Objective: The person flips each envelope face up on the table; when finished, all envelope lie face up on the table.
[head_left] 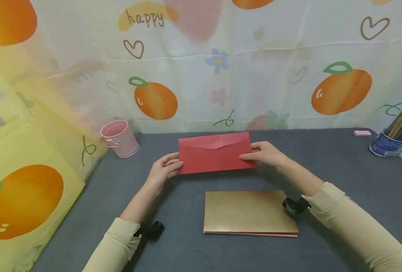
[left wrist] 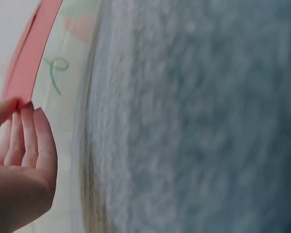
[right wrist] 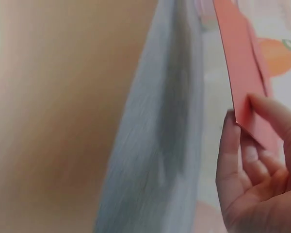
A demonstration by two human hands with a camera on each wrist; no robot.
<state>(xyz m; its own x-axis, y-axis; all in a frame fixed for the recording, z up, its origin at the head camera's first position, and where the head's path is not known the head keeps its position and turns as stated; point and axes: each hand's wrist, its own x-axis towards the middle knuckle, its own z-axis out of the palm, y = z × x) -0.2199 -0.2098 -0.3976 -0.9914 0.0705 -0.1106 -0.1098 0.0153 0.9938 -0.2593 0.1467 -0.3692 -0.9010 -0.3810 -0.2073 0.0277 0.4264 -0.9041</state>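
Both hands hold up a red envelope [head_left: 214,156] by its two short ends, its flap along the top edge and facing the head camera. The left hand [head_left: 165,168] pinches the left end between thumb and fingers; the left wrist view shows the thumb on the envelope [left wrist: 34,63] near its corner. At the other end, the right hand [head_left: 263,154] pinches with its thumb in front and fingers behind, as the right wrist view of the hand [right wrist: 259,170] also shows. Nearer the person, a gold rectangular stack [head_left: 248,211] with reddish layers beneath lies on the table.
A pink small bucket [head_left: 120,139] stands at the back left of the dark grey table [head_left: 95,226]. At the right, a blue holder [head_left: 389,143] contains several pencils, with a pink eraser-like block [head_left: 362,133] nearby. A fruit-printed cloth [head_left: 194,94] hangs behind.
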